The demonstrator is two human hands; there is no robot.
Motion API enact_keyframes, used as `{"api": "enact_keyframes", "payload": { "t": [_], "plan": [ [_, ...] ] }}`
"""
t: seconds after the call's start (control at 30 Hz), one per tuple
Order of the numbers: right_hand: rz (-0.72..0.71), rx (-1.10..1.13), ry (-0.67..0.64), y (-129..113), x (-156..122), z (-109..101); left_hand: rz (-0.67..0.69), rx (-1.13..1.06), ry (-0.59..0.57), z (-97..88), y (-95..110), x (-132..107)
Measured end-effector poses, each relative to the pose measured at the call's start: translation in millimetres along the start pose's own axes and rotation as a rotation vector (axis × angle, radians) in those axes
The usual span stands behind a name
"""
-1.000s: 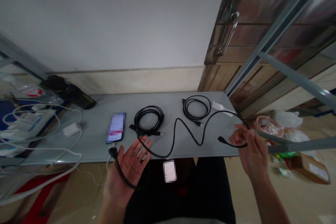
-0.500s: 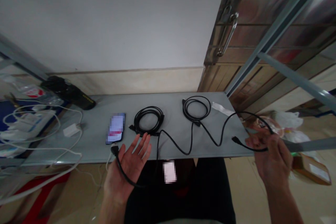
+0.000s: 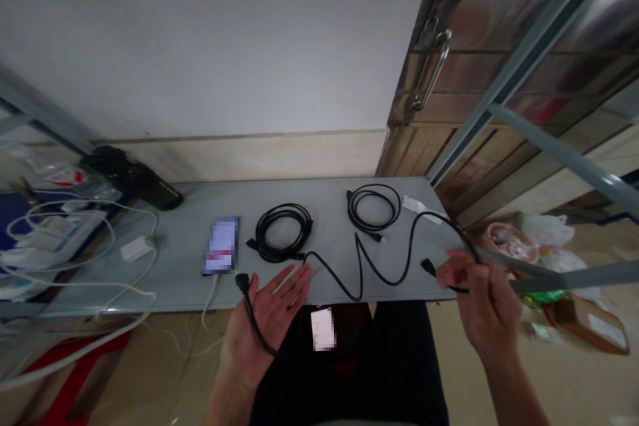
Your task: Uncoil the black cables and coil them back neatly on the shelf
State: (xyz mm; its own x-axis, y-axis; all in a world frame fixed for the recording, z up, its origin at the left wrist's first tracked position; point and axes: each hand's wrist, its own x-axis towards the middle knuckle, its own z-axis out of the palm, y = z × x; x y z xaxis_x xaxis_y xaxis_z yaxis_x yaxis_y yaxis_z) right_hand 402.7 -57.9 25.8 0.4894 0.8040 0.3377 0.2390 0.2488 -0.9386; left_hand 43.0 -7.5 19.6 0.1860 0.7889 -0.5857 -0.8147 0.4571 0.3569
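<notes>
My right hand (image 3: 492,313) is closed around a black cable (image 3: 410,246), near the end with a dark plug (image 3: 428,267) that sticks out to the left of the fingers. The cable zigzags leftward over the grey table. Palm up with its fingers stretched out, my left hand (image 3: 277,319) is at the table's front edge. Across its palm and thumb lies a short cable end with a black connector (image 3: 242,282). Behind that hand rests a coiled black cable (image 3: 272,254). A second coiled black cable (image 3: 352,213) lies farther right.
A phone (image 3: 221,246) lies left of the coils on the grey table (image 3: 194,213). A black bottle (image 3: 154,190), white cords and a white adapter (image 3: 134,249) occupy the left end. A white strip (image 3: 419,206) lies at right, near a metal frame post (image 3: 489,106).
Both hands have moved inward: the left to the right with the connector, the right to the left with the cable. The cable's bends have shifted on the table; the coils stay put.
</notes>
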Motion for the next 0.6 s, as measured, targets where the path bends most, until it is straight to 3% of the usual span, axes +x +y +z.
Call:
{"api": "enact_keyframes", "payload": {
  "t": [0.27,0.43,0.6],
  "plan": [
    [-0.263,-0.211,-0.642,-26,-42,78,-0.117,0.009,-0.106,47.9,-27,9],
    [-0.252,-0.294,-0.725,-23,-55,126,-0.036,0.008,-0.135,73.3,-28,18],
    [-0.292,-0.34,-0.674,-14,-55,140,-0.059,-0.009,-0.11,87.7,-21,25]
  ]
}}
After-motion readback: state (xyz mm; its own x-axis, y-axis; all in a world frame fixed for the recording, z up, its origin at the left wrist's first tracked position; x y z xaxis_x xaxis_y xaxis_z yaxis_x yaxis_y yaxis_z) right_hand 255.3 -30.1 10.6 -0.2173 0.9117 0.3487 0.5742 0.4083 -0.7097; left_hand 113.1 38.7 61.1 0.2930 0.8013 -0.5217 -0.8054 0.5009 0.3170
